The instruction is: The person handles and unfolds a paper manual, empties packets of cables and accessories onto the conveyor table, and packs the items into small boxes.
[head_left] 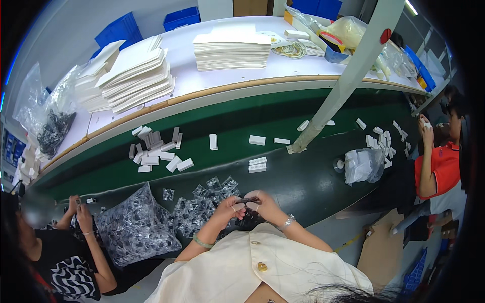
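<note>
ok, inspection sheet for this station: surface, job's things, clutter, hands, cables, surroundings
Surface: dark green conveyor belt, with a white shelf behind it.
Job's things: a small dark item held between both hands; small clear packets spread on the belt just beyond them.
Clutter: large clear bag of packets; small white boxes scattered on the belt; stacks of flat white cartons on the shelf; a clear bag of white pieces.
Hands: left hand and right hand both pinch the dark item.
Cables: nothing seen.
Surroundings: a co-worker's hands at left, another person at right, blue crates behind.
</note>
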A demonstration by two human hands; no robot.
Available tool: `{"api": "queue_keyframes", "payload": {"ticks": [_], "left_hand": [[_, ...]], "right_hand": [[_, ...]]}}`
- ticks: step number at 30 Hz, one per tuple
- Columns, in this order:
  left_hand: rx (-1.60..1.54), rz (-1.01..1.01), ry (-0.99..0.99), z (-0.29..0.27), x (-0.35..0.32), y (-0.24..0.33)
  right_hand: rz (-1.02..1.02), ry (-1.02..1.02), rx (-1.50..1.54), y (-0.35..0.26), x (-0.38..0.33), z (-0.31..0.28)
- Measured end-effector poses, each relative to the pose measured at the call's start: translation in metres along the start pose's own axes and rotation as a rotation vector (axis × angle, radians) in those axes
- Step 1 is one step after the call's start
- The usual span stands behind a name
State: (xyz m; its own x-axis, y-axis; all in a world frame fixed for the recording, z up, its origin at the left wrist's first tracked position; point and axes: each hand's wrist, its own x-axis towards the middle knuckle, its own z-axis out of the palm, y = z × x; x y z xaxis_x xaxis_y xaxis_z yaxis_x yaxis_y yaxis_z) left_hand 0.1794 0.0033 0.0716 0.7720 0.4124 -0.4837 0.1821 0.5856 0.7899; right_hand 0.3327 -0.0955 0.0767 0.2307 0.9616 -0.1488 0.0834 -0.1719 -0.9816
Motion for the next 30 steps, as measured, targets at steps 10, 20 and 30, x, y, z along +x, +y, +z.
{"api": "queue_keyframes", "payload": {"ticks": [10, 20, 30], "left_hand": [[-0.347, -0.410, -0.242, -0.032, 0.020, -0.006], [1.512, 0.376, 0.817, -0.218, 0.080, 0.032], [1.600, 0.432, 0.818, -0.225, 0.105, 0.057]], "right_hand": [[-0.266, 0.045, -0.478, -0.022, 0.004, 0.008], [-0.110, 0.223, -0.476, 0.035, 0.000, -0.022], [-0.011, 0.247, -0.393, 0.028, 0.013, -0.008]]}}
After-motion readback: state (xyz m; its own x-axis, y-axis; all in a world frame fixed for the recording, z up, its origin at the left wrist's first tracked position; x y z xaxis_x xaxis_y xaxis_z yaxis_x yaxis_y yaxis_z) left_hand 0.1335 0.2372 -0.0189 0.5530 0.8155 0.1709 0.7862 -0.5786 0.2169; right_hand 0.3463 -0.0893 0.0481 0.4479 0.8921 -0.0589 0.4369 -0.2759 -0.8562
